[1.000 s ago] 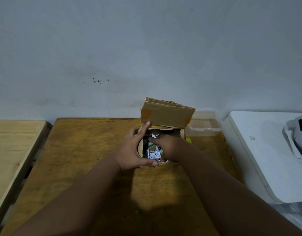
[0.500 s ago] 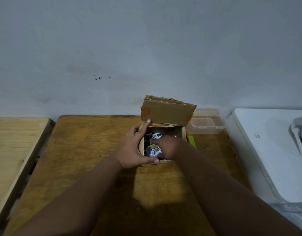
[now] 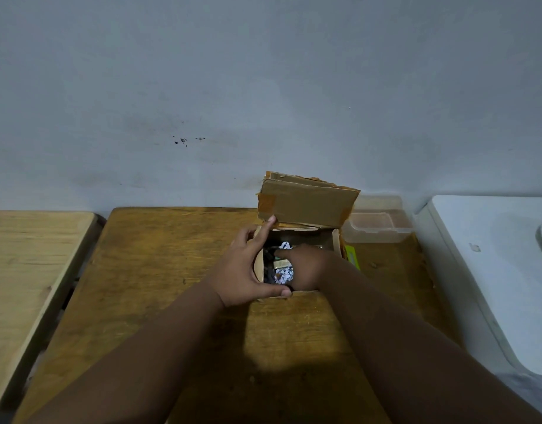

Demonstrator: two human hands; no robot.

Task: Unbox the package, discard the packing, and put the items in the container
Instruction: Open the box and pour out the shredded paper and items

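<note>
In the head view, an open cardboard box [image 3: 297, 209] stands near the far edge of the wooden counter [image 3: 159, 270], its flap raised toward the wall, with a clear plastic container [image 3: 378, 228] just beside it at the counter's far right corner. The left hand [image 3: 245, 270] cups the box's left wall, fingers [image 3: 263, 234] spread, thumb along the near rim. The right hand [image 3: 306, 267] reaches inside among crumpled paper [image 3: 283, 275] and dark items; whether its fingers pinch anything I cannot tell.
</note>
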